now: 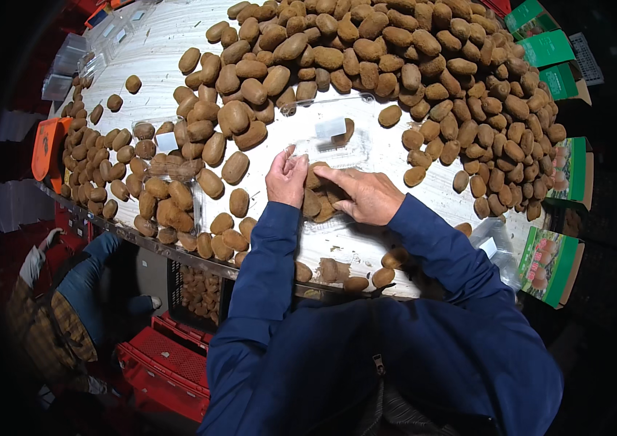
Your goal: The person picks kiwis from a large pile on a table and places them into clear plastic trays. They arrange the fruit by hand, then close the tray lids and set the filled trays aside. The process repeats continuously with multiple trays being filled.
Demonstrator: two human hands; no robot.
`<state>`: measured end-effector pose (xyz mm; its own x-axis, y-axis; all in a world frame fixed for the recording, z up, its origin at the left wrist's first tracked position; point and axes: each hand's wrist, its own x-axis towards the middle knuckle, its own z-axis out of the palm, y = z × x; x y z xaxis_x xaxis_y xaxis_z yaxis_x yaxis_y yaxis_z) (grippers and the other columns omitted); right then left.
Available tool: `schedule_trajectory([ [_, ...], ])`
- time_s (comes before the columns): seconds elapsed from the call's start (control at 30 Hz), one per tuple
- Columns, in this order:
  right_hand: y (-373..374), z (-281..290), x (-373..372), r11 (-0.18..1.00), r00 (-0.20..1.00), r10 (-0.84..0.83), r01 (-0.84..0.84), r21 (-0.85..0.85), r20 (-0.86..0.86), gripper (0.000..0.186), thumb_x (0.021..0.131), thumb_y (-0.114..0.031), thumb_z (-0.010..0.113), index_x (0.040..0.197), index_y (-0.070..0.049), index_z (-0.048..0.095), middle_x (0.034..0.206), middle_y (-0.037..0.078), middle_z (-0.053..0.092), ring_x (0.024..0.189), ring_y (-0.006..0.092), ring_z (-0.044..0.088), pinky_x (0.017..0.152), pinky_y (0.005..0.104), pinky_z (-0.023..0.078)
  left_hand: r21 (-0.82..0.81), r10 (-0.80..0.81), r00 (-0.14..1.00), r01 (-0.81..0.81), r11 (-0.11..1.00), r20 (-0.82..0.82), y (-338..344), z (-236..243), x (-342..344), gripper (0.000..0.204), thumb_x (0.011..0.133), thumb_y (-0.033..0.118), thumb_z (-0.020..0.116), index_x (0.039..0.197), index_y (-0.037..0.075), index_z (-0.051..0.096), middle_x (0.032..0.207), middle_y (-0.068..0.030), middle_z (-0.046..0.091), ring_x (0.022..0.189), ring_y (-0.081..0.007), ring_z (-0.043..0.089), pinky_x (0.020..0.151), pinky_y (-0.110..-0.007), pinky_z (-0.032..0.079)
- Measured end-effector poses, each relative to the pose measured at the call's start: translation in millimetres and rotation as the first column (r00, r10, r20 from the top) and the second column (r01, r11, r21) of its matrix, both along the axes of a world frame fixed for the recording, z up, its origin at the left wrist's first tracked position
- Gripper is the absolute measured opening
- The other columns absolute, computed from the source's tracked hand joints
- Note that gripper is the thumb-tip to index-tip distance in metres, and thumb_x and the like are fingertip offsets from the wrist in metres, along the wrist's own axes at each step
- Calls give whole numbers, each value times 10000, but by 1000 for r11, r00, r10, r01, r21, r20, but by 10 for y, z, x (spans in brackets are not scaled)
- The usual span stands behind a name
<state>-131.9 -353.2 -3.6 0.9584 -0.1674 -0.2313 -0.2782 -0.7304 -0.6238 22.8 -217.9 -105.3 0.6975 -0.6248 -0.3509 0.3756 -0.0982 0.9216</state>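
Between my hands sits an open clear plastic clamshell box holding several brown kiwifruit (313, 203). My left hand (288, 179) is curled at the box's left side, gripping its edge. From the right, my right hand (372, 196) reaches over the fruit, its index finger across the top and its thumb lower down, closed on kiwifruit in the box. The box's transparent lid (355, 149) lies folded back on the far side and bears a white label (330, 128). One kiwifruit (342, 134) shows at the lid, partly behind the label.
A large heap of kiwifruit (395, 51) covers the table's far side. More lie at left around filled clear boxes (170, 200). Green cartons (552, 265) line the right edge. An orange container (48, 149) stands at left. Below, a person (61, 312) bends near red crates (166, 363).
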Motion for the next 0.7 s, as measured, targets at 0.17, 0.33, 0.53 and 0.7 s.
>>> schedule_trajectory([
  [0.17, -148, -134, -364, 939, 933, -344, 339, 63, 104, 609, 926, -147, 791, 1470, -34, 540, 882, 111, 679, 757, 233, 679, 675, 362, 567, 17, -14, 994, 12, 1000, 109, 140, -52, -94, 696, 992, 127, 723, 1561, -74, 377, 1268, -176, 654, 1164, -189, 640, 998, -298, 528],
  [0.33, -6, -404, -406, 748, 694, -663, 598, 289, 280, 382, 970, -140, 750, 1289, 36, 636, 997, 122, 688, 859, 192, 681, 773, 342, 585, 47, -8, 995, 3, 999, 100, 162, -120, -88, 694, 998, 151, 731, 1549, -90, 385, 1247, -183, 664, 1133, -186, 645, 972, -293, 540],
  [0.53, 207, -522, -621, 921, 766, -323, 390, -2, 555, 315, 930, -59, 724, 1217, 50, 653, 1311, 249, 650, 1287, 404, 613, 1113, 487, 504, 146, 11, 988, -34, 989, 152, 137, -148, -59, 704, 989, 234, 773, 1499, -116, 437, 1054, -146, 751, 937, -135, 678, 840, -268, 551],
  [0.7, -391, -661, -933, 641, 712, -434, 675, -367, 552, 278, 928, -44, 709, 1196, 21, 666, 1240, 223, 672, 1215, 380, 617, 1088, 482, 485, 319, -9, 963, -79, 945, 268, 80, -182, -48, 702, 962, 343, 804, 1424, -109, 530, 995, -148, 756, 899, -154, 686, 824, -302, 561],
])
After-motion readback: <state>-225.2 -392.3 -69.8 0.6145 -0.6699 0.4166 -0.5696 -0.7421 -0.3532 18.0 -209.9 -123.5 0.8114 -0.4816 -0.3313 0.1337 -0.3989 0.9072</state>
